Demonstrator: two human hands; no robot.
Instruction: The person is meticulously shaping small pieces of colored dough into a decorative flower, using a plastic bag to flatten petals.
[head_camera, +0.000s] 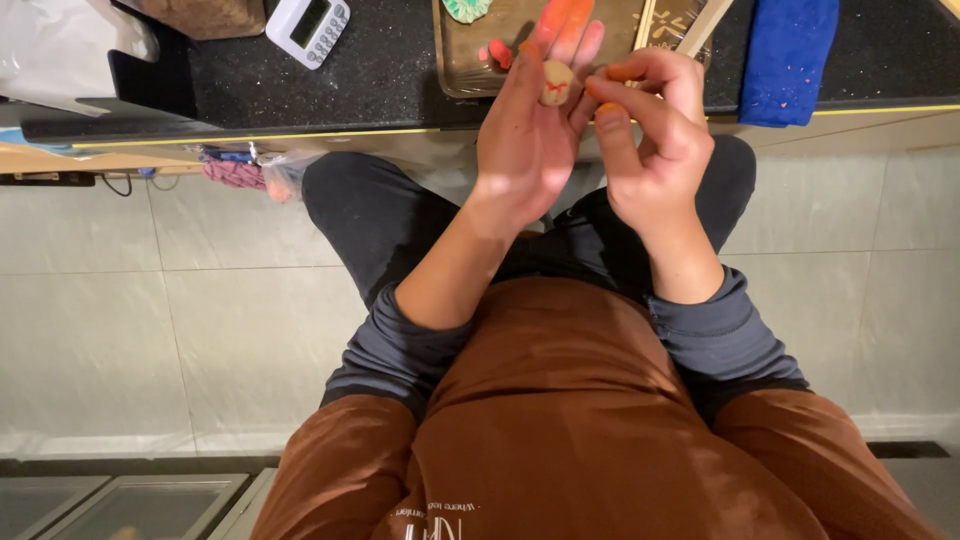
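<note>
Left hand (530, 140) lies open, cradling 1 small round beige dough piece with red mark (556, 82) on its fingers above the black speckled counter (400, 70), while right hand (650, 130) pinches orange-stained fingertips beside it, apparently decorating.

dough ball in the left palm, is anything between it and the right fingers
Nothing visible. The small beige dough ball with a red mark lies bare on the left hand; the right hand is beside it, its orange-stained fingertips just short of the ball, only open air between.
</note>
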